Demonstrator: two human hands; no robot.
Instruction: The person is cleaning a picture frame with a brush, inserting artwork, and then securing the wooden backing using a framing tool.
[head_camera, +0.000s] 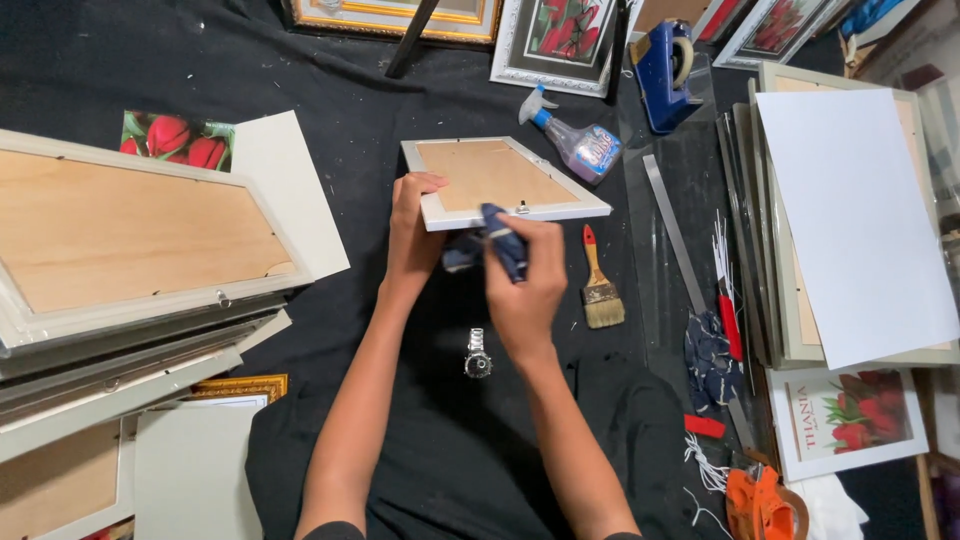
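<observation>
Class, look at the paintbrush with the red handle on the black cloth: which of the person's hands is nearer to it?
Right. The right hand, holding a dark cloth, is just left of the paintbrush; the left hand grips the frame farther away.

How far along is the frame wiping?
Done: a stack of frames lies face down at left. In hand: left hand steadies a small white frame, backing up, while right hand rubs its near edge with a blue cloth. Left: another stack waits at right; the brush and spray bottle lie unused.
</observation>
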